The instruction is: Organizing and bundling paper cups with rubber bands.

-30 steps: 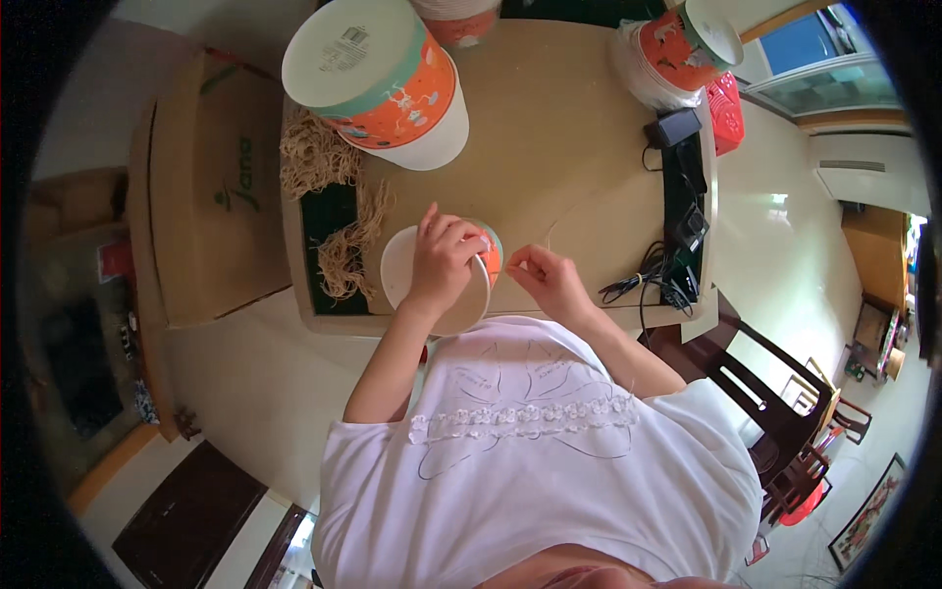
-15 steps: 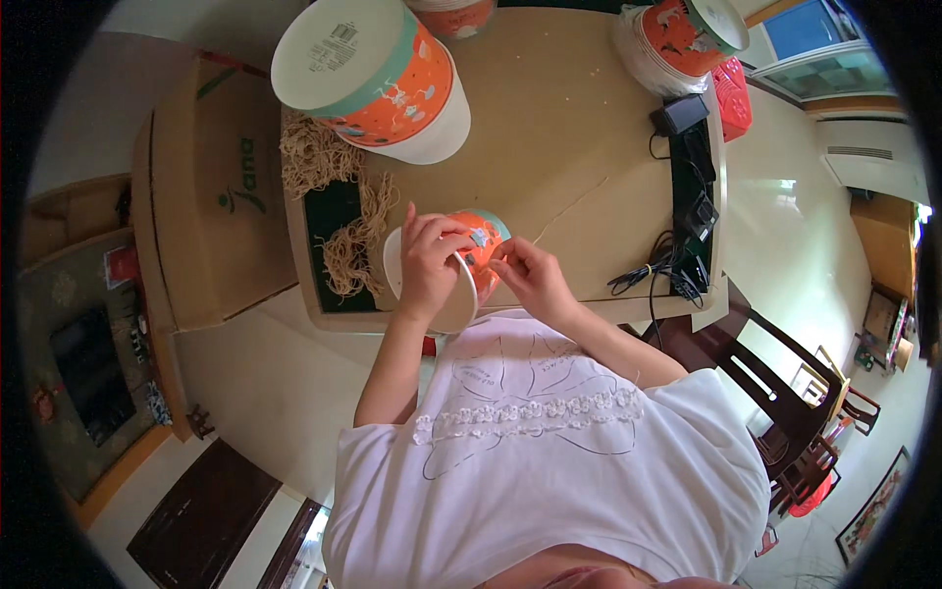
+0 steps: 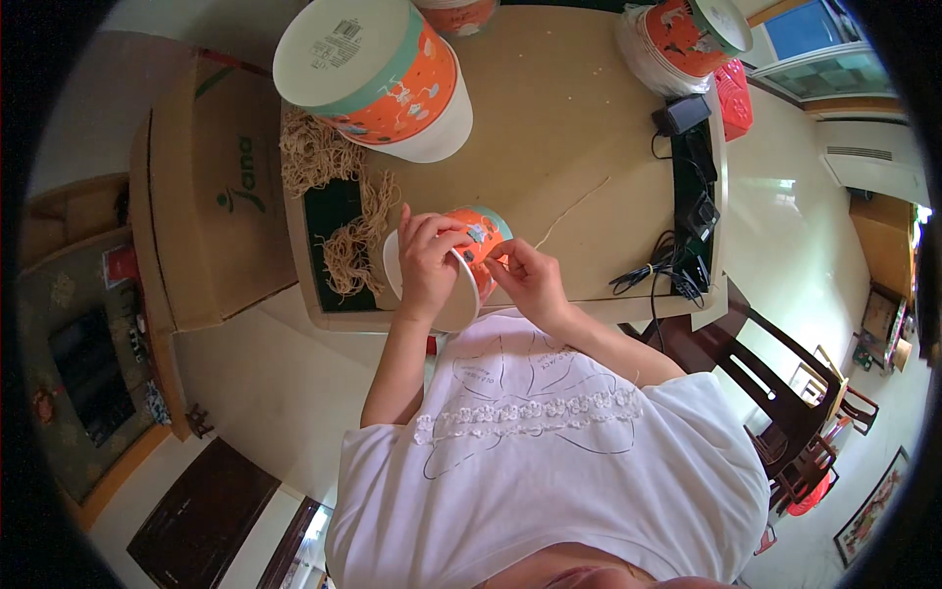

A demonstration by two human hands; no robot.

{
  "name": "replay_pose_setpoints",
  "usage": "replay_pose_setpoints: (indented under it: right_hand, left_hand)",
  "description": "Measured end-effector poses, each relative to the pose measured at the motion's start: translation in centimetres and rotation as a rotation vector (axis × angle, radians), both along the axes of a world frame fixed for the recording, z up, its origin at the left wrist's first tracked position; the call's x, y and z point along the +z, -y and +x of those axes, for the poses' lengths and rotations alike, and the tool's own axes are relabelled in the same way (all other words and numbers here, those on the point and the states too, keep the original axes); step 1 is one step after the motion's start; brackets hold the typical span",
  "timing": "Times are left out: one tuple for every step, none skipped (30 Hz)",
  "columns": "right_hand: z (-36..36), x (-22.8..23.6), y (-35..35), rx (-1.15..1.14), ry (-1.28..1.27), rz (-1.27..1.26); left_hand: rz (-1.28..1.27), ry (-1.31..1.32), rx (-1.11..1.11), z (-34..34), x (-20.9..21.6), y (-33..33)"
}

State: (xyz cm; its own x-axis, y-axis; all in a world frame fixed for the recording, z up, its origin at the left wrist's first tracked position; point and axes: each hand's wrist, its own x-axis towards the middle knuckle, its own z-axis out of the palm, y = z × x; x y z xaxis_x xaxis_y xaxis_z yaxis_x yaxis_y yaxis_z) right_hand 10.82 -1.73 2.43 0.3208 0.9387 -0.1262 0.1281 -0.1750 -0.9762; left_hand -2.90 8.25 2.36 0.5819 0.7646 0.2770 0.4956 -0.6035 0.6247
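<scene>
A paper bucket (image 3: 476, 226), orange with a teal band at its base, lies tilted in front of my chest. Its white open end faces down and left. My left hand (image 3: 430, 257) grips it by the rim, thumb and fingers over the edge. With bent fingers pinched against the orange wall, my right hand (image 3: 530, 281) holds the end of a thin tan string (image 3: 573, 211), which trails away over the tabletop. The fingertips partly hide where string and bucket meet.
Tan string bundles (image 3: 353, 250) lie along the table's left edge. Beyond them stands a large stack of upturned buckets (image 3: 392, 88); another wrapped stack (image 3: 677, 44) is at far right. Black adapters (image 3: 680, 116) and cables (image 3: 653, 267) line the right edge. A cardboard box (image 3: 221, 196) stands left.
My right hand has shifted very slightly at the bucket wall, still pinching the string. The left hand keeps its grip on the rim, and the bucket barely moves.
</scene>
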Motion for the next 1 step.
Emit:
replay_pose_setpoints:
  right_hand:
    - [0.02, 0.02, 0.03, 0.006, 0.020, 0.001]
  left_hand:
    - [0.001, -0.001, 0.000, 0.01, -0.02, -0.01]
